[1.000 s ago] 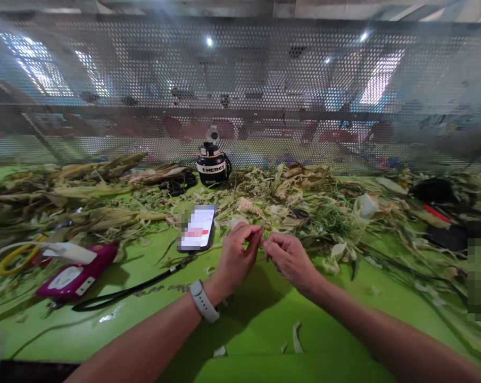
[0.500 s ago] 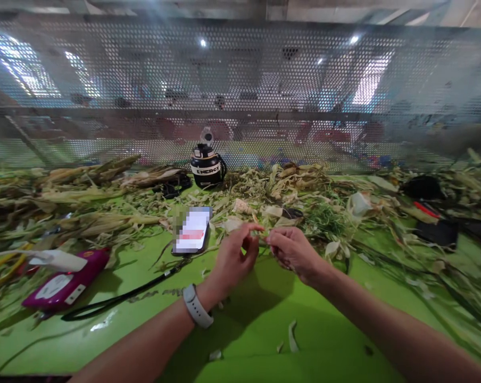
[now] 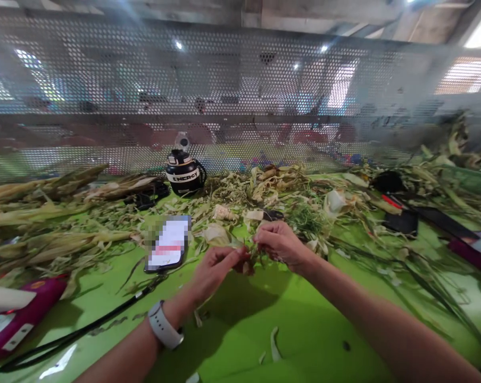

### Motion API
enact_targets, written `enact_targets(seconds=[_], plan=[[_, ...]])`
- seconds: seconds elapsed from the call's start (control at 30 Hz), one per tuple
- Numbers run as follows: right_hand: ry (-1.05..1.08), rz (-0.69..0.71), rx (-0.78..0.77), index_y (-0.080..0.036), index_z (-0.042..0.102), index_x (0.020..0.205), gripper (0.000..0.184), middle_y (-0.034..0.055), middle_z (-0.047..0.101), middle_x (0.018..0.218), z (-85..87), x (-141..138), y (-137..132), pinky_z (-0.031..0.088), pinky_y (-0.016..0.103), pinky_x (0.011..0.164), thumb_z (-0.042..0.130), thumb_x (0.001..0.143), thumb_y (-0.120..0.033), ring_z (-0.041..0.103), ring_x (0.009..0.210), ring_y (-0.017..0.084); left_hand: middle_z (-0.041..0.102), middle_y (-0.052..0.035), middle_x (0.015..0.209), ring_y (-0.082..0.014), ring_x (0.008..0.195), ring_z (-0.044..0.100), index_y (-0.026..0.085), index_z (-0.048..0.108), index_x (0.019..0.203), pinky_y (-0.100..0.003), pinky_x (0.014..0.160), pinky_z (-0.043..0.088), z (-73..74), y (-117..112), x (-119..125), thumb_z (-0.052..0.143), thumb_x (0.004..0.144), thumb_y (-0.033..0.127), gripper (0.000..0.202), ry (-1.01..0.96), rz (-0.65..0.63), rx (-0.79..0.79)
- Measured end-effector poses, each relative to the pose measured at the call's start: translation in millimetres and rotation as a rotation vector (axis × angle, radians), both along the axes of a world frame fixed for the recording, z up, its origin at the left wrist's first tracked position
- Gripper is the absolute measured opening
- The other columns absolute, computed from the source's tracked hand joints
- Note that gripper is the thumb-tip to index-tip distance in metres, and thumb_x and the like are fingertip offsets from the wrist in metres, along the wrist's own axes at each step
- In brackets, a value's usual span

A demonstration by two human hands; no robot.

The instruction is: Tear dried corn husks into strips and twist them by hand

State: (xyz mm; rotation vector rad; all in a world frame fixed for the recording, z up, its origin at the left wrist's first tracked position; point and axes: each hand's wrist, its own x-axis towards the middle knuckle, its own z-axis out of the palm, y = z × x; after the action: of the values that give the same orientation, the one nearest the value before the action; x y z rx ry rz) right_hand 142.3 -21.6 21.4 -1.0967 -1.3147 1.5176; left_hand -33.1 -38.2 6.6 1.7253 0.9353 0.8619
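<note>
My left hand [image 3: 218,270], with a white watch on its wrist, is closed with thumb and fingers pinched together. Small greenish-tan strips of corn husk [image 3: 257,259] show at its fingertips. My right hand [image 3: 281,246] is also closed, its fingertips pinched beside the left ones on the same small bits; their exact shape is hard to make out. Behind the hands lie a pale husk piece [image 3: 216,234], a stubby pale cob-like piece [image 3: 224,213] and a bundle of fine green strands [image 3: 304,219]. A phone [image 3: 167,243] with a lit screen is left of my left hand.
A black bottle [image 3: 184,175] marked ENERGY stands at the back, before a perforated screen [image 3: 232,85]. Dry husks [image 3: 60,199] spread along the left and back. A purple device [image 3: 28,314] and a black strap [image 3: 76,334] lie left, dark flat items [image 3: 400,221] right.
The view has turned right, so the scene sits further left. My left hand has gone from a loose ring of fingers to a tighter pinch, and leafy bits now show between both hands.
</note>
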Motion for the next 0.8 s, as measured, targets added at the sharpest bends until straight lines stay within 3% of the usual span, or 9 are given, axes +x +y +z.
enact_targets(seconds=[0.13,0.2,0.43,0.63,0.7,0.8], plan=[[0.027,0.079,-0.03,-0.016,0.049,0.045,0.023,-0.0099,0.038,0.032,-3.4,-2,-2,0.014,0.017,0.027,0.058,0.065,-0.022,0.024,0.025,0.002,0.07,-0.0051,0.062,-0.0138,0.054,0.059,0.015,0.071,0.065,-0.025,0.055,0.047,-8.3,3,-1,0.063,0.077,0.034,0.023,0.008,-0.115,-0.13],[0.018,0.132,-0.044,-0.016,0.049,0.046,0.022,-0.0101,0.039,0.032,-5.8,-3,-2,0.015,0.016,0.027,0.058,0.065,-0.022,0.025,0.025,0.002,0.068,-0.0034,0.058,-0.012,0.05,0.056,0.015,0.07,0.065,-0.022,0.05,0.044,-14.2,5,-1,0.065,0.076,0.032,0.021,0.051,-0.114,-0.113],[0.094,0.195,-0.12,-0.016,0.052,0.05,0.019,-0.0113,0.039,0.031,-2.6,-3,-3,0.016,0.015,0.026,0.06,0.066,-0.022,0.023,0.025,0.001,0.065,-0.0049,0.073,-0.0151,0.066,0.058,0.022,0.074,0.077,-0.025,0.057,0.047,-17.9,7,-3,0.066,0.075,0.024,0.009,0.121,0.12,0.458],[0.132,0.183,-0.163,-0.015,0.053,0.051,0.017,-0.0109,0.038,0.03,-0.7,-4,-5,0.016,0.015,0.027,0.06,0.065,-0.023,0.022,0.025,0.001,0.062,-0.0037,0.073,-0.0142,0.065,0.057,0.023,0.074,0.078,-0.024,0.056,0.047,-21.7,5,-1,0.063,0.077,0.02,0.011,0.167,0.204,0.634],[0.164,0.194,-0.198,-0.015,0.052,0.051,0.019,-0.0113,0.036,0.029,-1.6,-3,-5,0.017,0.015,0.027,0.06,0.066,-0.024,0.02,0.025,0.001,0.063,-0.0037,0.075,-0.0142,0.067,0.058,0.023,0.073,0.077,-0.024,0.058,0.047,-22.7,3,-1,0.064,0.076,0.02,0.009,0.14,0.19,0.626],[0.252,0.182,-0.238,-0.016,0.051,0.05,0.021,-0.0118,0.032,0.028,-2.5,0,-1,0.018,0.016,0.027,0.057,0.068,-0.025,0.018,0.024,0.002,0.062,-0.0028,0.069,-0.0135,0.063,0.058,0.02,0.073,0.074,-0.023,0.054,0.047,-21.7,2,0,0.066,0.076,0.025,0.009,0.1,0.134,0.436]])
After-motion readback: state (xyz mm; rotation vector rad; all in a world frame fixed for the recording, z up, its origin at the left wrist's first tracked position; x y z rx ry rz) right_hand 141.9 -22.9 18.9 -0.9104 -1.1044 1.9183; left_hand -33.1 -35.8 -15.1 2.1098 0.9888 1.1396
